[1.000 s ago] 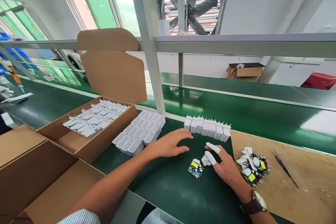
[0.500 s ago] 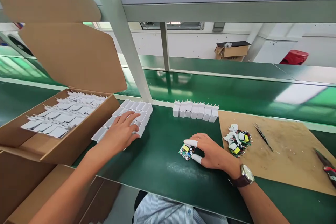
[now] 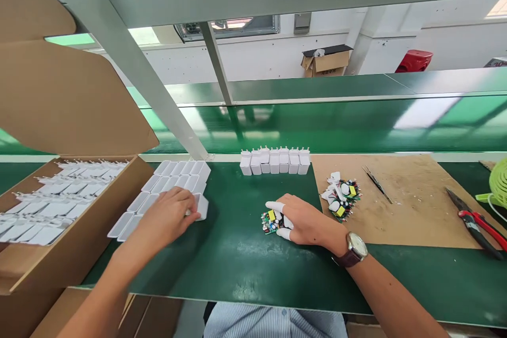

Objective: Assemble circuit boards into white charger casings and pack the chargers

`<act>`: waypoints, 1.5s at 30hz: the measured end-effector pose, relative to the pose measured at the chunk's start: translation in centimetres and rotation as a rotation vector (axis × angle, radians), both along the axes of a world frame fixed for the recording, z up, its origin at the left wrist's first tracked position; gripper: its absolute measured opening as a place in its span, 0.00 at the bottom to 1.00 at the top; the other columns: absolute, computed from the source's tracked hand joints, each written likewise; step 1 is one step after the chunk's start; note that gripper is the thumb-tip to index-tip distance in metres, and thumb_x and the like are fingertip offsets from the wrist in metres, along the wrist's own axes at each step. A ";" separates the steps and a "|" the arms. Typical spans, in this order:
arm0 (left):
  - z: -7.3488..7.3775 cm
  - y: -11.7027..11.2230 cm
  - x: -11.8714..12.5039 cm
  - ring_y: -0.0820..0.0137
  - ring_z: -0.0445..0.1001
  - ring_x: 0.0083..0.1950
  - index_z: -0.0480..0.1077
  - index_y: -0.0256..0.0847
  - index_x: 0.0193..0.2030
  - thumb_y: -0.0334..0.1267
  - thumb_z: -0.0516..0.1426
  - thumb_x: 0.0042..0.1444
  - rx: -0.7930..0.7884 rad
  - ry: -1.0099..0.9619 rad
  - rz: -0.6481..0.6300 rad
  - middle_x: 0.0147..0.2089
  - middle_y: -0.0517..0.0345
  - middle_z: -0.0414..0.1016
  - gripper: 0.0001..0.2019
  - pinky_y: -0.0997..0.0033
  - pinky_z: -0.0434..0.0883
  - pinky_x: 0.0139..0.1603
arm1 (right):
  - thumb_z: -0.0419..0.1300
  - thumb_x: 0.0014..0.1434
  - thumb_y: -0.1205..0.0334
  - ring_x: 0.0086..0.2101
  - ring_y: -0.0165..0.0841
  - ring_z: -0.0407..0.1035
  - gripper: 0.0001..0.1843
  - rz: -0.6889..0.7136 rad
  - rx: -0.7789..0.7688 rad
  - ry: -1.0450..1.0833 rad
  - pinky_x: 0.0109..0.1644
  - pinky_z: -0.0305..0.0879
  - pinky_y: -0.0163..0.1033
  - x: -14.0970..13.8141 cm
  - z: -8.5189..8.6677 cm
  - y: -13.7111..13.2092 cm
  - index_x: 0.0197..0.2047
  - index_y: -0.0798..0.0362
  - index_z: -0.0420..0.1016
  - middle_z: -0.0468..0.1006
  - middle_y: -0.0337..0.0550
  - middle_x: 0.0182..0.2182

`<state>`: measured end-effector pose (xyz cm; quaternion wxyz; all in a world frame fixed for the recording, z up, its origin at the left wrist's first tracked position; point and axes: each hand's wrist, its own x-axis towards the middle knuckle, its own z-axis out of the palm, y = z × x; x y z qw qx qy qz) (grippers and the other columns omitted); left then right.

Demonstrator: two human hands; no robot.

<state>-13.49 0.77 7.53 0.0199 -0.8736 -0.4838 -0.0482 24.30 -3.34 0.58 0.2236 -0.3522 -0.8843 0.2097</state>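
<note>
My right hand (image 3: 303, 220), with white finger cots on its fingertips, grips a small circuit board (image 3: 270, 223) with a yellow component, low over the green bench. At the near right corner of a block of open white plastic cases (image 3: 158, 184), my left hand (image 3: 170, 216) has its thumb and fingers closed on one white case (image 3: 203, 207). Its fingers partly hide that case and its neighbours. Seven or so white cases with pins, a row of several plug housings (image 3: 274, 161), stand upright at the back of the bench.
An open cardboard box (image 3: 75, 232) holding rows of white plug parts (image 3: 59, 208) stands at the left. On a brown board (image 3: 412, 222) at the right lie a pile of circuit boards (image 3: 341, 196), tweezers (image 3: 377, 185) and red-handled pliers (image 3: 475, 222). A green coil (image 3: 499, 182) sits at the far right.
The view has swung to the right. My left hand has drawn its fingers in from a spread pose above the cases onto one near case. My right hand still holds the circuit board.
</note>
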 end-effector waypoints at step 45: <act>-5.1 -0.6 13.3 0.56 0.68 0.66 0.65 0.48 0.66 0.45 0.65 0.63 -0.084 -0.742 -0.386 0.59 0.49 0.77 0.27 0.50 0.69 0.65 | 0.69 0.61 0.56 0.44 0.35 0.78 0.23 -0.160 -0.600 0.977 0.47 0.79 0.43 -0.1 0.5 0.4 0.59 0.44 0.76 0.81 0.46 0.52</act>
